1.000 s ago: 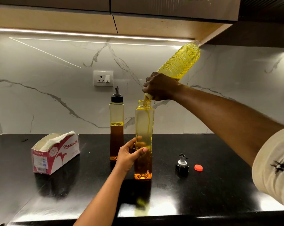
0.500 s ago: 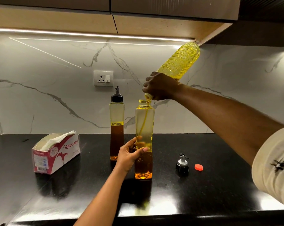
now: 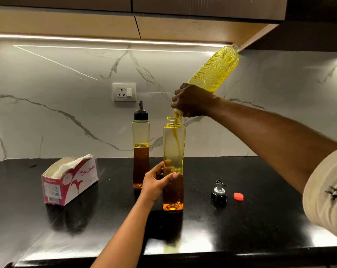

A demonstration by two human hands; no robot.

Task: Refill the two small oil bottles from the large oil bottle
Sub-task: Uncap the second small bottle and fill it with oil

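Note:
My right hand grips the neck of the large yellow oil bottle, tipped mouth-down over an uncapped small square bottle. A thin stream of oil runs into its open mouth. My left hand is wrapped around that small bottle's lower half and holds it upright on the black counter. The oil in it stands at about my fingers' height. A second small bottle with a black pourer cap stands just behind and to the left, about half full.
A black pourer cap and a small red cap lie right of the bottles. A red and white tissue box sits at the left. A wall socket is on the marble backsplash; cabinets hang overhead.
The large bottle has stayed tipped and the stream keeps running. The oil level in the held small bottle has risen slightly. Neither hand has visibly moved.

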